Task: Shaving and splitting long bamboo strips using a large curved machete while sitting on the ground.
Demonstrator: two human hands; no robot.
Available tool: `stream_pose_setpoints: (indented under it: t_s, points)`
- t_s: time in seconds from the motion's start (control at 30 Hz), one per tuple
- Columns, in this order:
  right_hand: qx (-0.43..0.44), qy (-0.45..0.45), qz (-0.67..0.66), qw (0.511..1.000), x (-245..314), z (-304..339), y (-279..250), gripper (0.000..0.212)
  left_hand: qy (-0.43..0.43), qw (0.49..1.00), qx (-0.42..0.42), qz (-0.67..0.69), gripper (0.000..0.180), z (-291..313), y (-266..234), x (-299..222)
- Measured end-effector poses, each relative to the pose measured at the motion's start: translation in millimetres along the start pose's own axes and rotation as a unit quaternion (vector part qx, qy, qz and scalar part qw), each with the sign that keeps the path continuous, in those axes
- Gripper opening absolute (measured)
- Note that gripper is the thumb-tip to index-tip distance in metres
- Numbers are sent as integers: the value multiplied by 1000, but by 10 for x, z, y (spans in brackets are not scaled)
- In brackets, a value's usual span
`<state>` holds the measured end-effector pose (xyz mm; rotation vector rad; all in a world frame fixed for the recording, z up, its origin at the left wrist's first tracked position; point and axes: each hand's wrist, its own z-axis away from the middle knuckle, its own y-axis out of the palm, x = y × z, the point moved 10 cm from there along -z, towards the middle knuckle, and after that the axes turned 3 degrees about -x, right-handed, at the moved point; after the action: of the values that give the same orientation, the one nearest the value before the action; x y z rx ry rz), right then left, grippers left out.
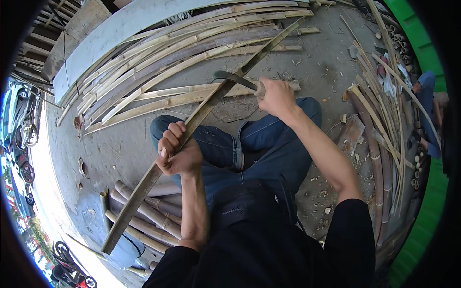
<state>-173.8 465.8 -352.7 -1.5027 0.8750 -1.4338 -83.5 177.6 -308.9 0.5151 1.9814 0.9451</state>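
Note:
A long split bamboo strip (132, 207) slants across my lap from the lower left to the far upper right. My left hand (180, 151) is closed around it near the middle, fingers wrapped over its edge. My right hand (279, 98) grips the wooden handle of a knife with a dark, hooked blade (229, 77). The blade lies across the strip, farther out than my left hand, and appears to touch it. My crossed legs in blue jeans (283, 139) are beneath both hands.
Split bamboo strips (192, 45) lie in a spread pile ahead. Whole bamboo poles (149, 216) rest at the near left. More poles and thin slats (379, 144) line the right, beside a green wall (415, 38). Another person's blue-clothed limb (425, 96) shows there. Chips litter the concrete floor (317, 201).

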Motion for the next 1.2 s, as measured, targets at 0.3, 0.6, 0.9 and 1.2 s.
stream_pose_setpoints:
  t_s: [0.3, 0.6, 0.9, 1.2]
  points:
    - [24, -22, 33, 999, 107, -57, -102, 36, 17, 998, -56, -26, 37, 42, -124, -13]
    - [6, 66, 90, 994, -450, -203, -459, 35, 58, 997, 43, -37, 38, 15, 307, -107]
    - [15, -31, -21, 999, 132, 92, -280, 45, 42, 998, 29, -39, 37, -110, 137, -183]
    - [-24, -24, -74, 997, 20, 262, -297, 46, 33, 998, 27, -48, 38, -23, 132, -276]
